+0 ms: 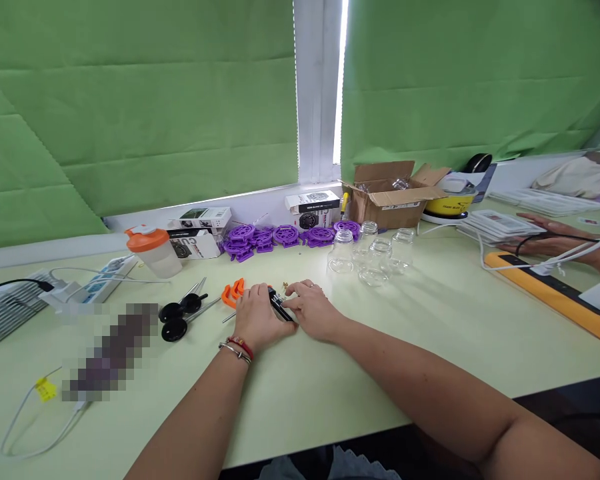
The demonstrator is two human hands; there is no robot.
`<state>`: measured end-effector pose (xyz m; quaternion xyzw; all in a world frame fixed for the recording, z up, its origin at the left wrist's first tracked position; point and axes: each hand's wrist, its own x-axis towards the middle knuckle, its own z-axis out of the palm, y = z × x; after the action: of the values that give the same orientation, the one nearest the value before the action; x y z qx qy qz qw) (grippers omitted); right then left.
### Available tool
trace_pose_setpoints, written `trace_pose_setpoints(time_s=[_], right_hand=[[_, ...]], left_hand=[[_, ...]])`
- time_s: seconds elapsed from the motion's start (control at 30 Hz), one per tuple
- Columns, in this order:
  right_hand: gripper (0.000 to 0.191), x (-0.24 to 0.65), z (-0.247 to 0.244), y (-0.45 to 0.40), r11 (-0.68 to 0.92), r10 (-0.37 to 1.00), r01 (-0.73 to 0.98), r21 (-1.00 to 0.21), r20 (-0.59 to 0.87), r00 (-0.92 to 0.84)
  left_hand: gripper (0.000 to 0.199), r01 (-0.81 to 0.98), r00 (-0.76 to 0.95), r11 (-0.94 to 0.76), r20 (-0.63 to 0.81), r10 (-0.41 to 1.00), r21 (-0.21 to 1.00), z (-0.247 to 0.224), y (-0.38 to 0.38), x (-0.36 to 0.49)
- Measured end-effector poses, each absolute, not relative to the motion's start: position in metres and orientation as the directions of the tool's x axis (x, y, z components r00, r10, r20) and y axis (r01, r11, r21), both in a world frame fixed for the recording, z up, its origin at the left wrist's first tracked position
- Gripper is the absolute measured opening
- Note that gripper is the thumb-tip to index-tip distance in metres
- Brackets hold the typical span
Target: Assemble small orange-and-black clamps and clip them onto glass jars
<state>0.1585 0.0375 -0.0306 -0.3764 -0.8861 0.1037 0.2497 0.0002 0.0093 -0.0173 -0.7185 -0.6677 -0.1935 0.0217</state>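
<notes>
Near the middle of the pale green table, my left hand point(261, 319) is wrapped round a small black object point(279, 307). My right hand point(314, 308) touches the same object from the right, its fingers bent over it; whether they pinch anything small is hidden. Tiny brass-coloured pieces point(285, 287) lie just beyond my fingertips. Left of my left hand are orange plastic parts point(233, 293) and a thin metal rod point(229, 318). Further left lie black round parts point(175, 329) with metal rods.
Purple plastic parts point(286, 235), white boxes point(199, 245) and an open cardboard box point(393, 212) line the back. Glass jars point(375, 270) stand right of centre. An orange-lidded cup point(163, 257) is at left. Another person's hands point(570, 240) are beyond an orange power strip point(545, 293).
</notes>
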Motion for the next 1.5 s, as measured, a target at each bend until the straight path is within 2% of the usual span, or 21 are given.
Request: trace_pose_setpoints(time_s=[0.67, 0.9, 1.0, 1.23, 1.37, 1.5], right_hand=[[0.034, 0.157, -0.032, 0.038, 0.678, 0.735, 0.641, -0.359, 0.358, -0.577], [0.034, 0.17, -0.019, 0.028, 0.649, 0.759, 0.687, -0.326, 0.339, -0.556], [0.038, 0.173, -0.016, 0.018, 0.697, 0.717, 0.656, -0.29, 0.314, -0.622], [0.033, 0.157, -0.023, 0.009, 0.761, 0.637, 0.645, -0.075, 0.281, -0.718], [0.035, 0.152, -0.026, 0.01, 0.733, 0.662, 0.677, -0.064, 0.292, -0.69], [0.028, 0.151, -0.028, 0.014, 0.693, 0.707, 0.717, -0.075, 0.269, -0.654]], left_hand=[[0.067, 0.961, 0.03, -0.105, 0.277, 0.96, 0.258, -0.017, 0.011, -0.001], [0.084, 0.961, 0.026, -0.125, 0.368, 0.929, 0.248, -0.01, 0.005, -0.014], [0.087, 0.954, -0.023, -0.107, 0.424, 0.906, 0.279, -0.002, 0.002, -0.027], [0.092, 0.946, -0.072, -0.098, 0.493, 0.867, 0.31, 0.009, -0.001, -0.044], [0.096, 0.947, -0.059, -0.113, 0.509, 0.859, 0.301, 0.011, -0.003, -0.041], [0.096, 0.944, -0.057, -0.121, 0.513, 0.856, 0.307, 0.014, -0.006, -0.04]])
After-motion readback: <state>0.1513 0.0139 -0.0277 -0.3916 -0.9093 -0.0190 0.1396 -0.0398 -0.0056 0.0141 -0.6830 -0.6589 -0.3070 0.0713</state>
